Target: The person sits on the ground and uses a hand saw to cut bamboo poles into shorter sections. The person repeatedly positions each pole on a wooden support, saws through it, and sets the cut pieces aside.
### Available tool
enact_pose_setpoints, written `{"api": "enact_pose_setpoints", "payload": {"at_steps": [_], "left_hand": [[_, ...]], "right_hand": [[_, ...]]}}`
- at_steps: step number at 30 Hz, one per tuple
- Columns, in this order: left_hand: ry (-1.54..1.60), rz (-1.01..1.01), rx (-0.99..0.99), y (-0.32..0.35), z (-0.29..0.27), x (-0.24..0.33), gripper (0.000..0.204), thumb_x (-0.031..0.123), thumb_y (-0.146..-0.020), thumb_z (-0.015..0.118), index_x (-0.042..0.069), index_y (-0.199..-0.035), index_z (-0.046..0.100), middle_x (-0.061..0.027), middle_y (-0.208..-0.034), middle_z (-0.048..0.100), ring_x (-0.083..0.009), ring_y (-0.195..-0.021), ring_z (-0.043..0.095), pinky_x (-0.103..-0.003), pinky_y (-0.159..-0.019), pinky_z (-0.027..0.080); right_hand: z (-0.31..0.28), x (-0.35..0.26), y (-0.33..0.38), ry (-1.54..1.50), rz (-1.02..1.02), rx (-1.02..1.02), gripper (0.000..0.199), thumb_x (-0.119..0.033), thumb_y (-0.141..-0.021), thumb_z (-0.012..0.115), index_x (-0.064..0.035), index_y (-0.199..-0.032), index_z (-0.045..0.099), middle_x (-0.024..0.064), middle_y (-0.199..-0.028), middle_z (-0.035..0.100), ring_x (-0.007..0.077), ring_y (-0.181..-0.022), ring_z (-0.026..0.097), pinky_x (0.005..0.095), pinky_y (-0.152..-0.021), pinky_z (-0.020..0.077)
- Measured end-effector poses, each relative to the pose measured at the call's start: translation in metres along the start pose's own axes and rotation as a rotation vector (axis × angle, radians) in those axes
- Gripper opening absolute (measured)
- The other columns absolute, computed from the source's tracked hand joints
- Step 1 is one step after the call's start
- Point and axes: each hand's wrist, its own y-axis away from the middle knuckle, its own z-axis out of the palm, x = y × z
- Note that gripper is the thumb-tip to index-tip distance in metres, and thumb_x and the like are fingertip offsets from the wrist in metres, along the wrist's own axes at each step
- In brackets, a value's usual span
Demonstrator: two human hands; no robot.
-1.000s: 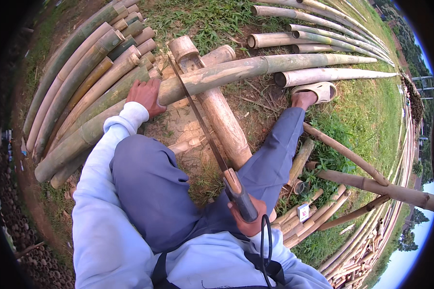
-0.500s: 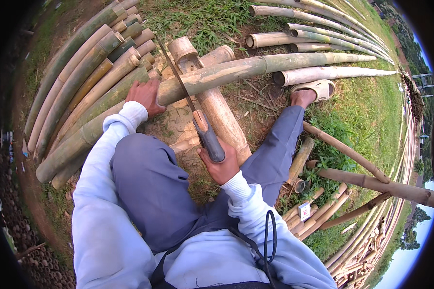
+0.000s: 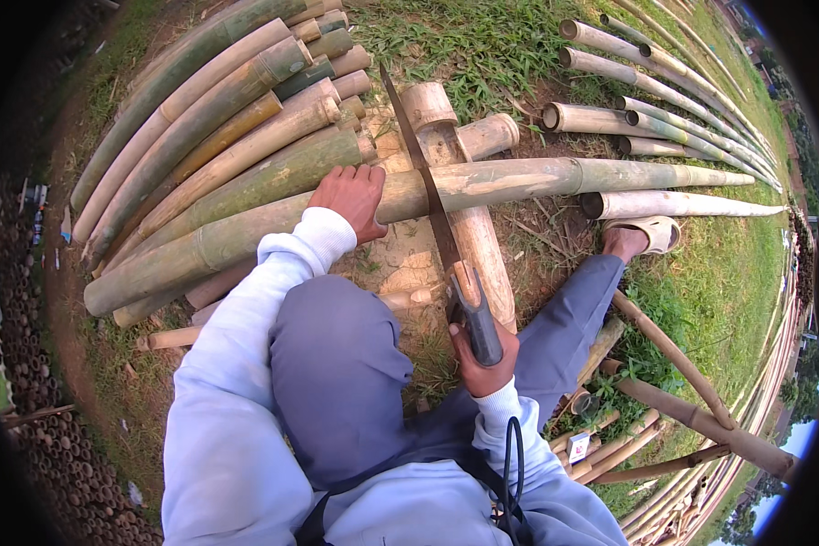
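Note:
A long greenish bamboo pole (image 3: 510,182) lies across the scene in front of me, over a thick bamboo support log (image 3: 482,259). My left hand (image 3: 352,200) rests on top of the pole with its fingers wrapped over it, left of the saw. In my right hand (image 3: 485,357) is the dark handle of a hand saw (image 3: 443,223), gripped with the fingers closed around it. The saw's long blade lies across the pole, its tip pointing away from me. Whether its teeth have cut into the bamboo I cannot tell.
Cut bamboo lengths (image 3: 246,100) are stacked at the left. Long bamboo poles (image 3: 628,77) lie on the grass at the far right, beside my sandalled foot (image 3: 651,235). A bamboo frame (image 3: 692,423) and a small white box (image 3: 578,446) are at the lower right.
The view has shifted, so the scene sits farther right and lower. My left hand still holds the pole, and the saw still lies across it in my right hand.

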Motion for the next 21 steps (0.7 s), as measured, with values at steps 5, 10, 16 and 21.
{"api": "enact_pose_setpoints", "payload": {"at_steps": [5,10,16,21], "left_hand": [[0.015,-0.005,-0.026,0.009,-0.012,0.011,0.065,0.04,-0.07,0.086,0.002,-0.113,0.055,-0.0165,-0.109,0.065,-0.0321,-0.105,0.064,-0.041,-0.096,0.048],[0.03,0.027,0.035,0.017,-0.009,0.011,0.066,0.038,-0.07,0.088,0.001,-0.114,0.055,-0.0156,-0.106,0.064,-0.0324,-0.104,0.063,-0.04,-0.096,0.048],[0.238,0.017,0.22,0.005,-0.006,-0.009,0.067,0.036,-0.077,0.082,0.002,-0.127,0.055,-0.0178,-0.121,0.058,-0.0349,-0.116,0.057,-0.043,-0.104,0.045],[0.153,-0.092,0.308,-0.011,-0.031,-0.051,0.055,0.034,-0.087,0.073,0.004,-0.131,0.055,-0.0162,-0.127,0.058,-0.0351,-0.122,0.055,-0.046,-0.106,0.044]], "right_hand": [[-0.009,-0.009,0.006,-0.044,-0.058,0.05,0.012,-0.003,-0.089,0.075,0.0024,-0.093,0.065,0.0005,-0.074,0.06,0.0084,-0.068,0.052,0.0255,-0.064,0.0447],[-0.012,0.002,0.019,-0.087,0.037,-0.006,0.012,-0.004,-0.09,0.074,0.0014,-0.096,0.066,-0.0002,-0.077,0.062,0.0072,-0.07,0.053,0.0245,-0.065,0.0453],[-0.004,0.016,0.0,-0.039,0.013,-0.005,0.022,-0.006,-0.092,0.075,0.0024,-0.112,0.07,0.0026,-0.086,0.069,0.0078,-0.08,0.06,0.0255,-0.074,0.05],[-0.007,0.024,0.005,-0.027,0.001,-0.032,0.029,-0.008,-0.09,0.078,0.0025,-0.115,0.066,0.0043,-0.094,0.071,0.0086,-0.085,0.062,0.0255,-0.079,0.0507]]}}
